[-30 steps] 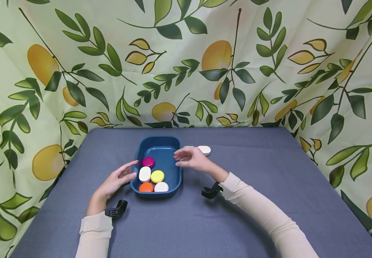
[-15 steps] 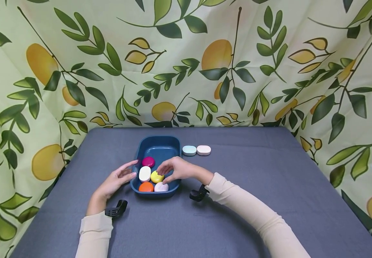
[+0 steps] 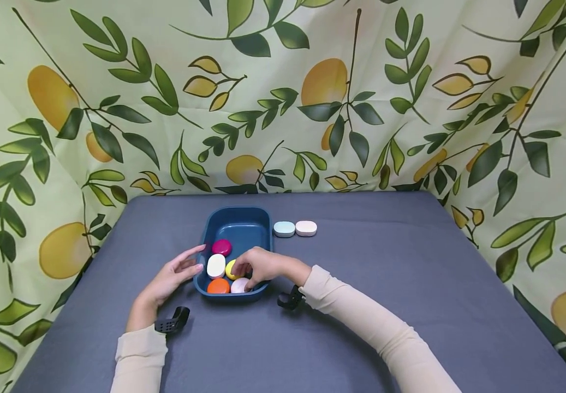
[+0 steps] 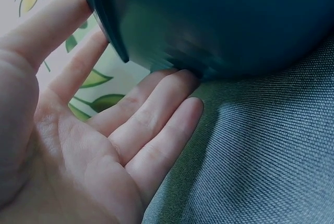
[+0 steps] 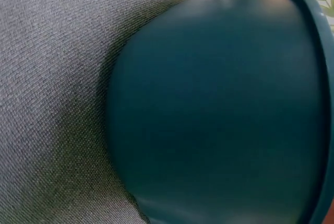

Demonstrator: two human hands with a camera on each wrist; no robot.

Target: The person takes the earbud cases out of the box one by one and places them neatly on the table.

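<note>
In the blue bin (image 3: pixel 241 233), five pieces; outside, two

Inside lie one magenta disc (image 3: pixel 221 247), one white oval (image 3: pixel 216 266), one yellow disc (image 3: pixel 230 269), one orange disc (image 3: pixel 218 286), one pale disc (image 3: pixel 238 286). The right hand (image 3: pixel 263 265) bends over yellow and pale; whether it grips cannot be told. The left hand (image 3: pixel 172 275), relaxed, touches the bin's side. One light-blue oval (image 3: pixel 284 229) and one whitish oval (image 3: pixel 306 228) lie nearby on the desk (image 3: pixel 233 349).

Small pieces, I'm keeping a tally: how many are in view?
7. In the blue container: magenta piece, white oval, yellow piece, orange piece and pale round piece. On the table right of it: light blue oval and pinkish-white oval. The right hand may hide more.
</note>
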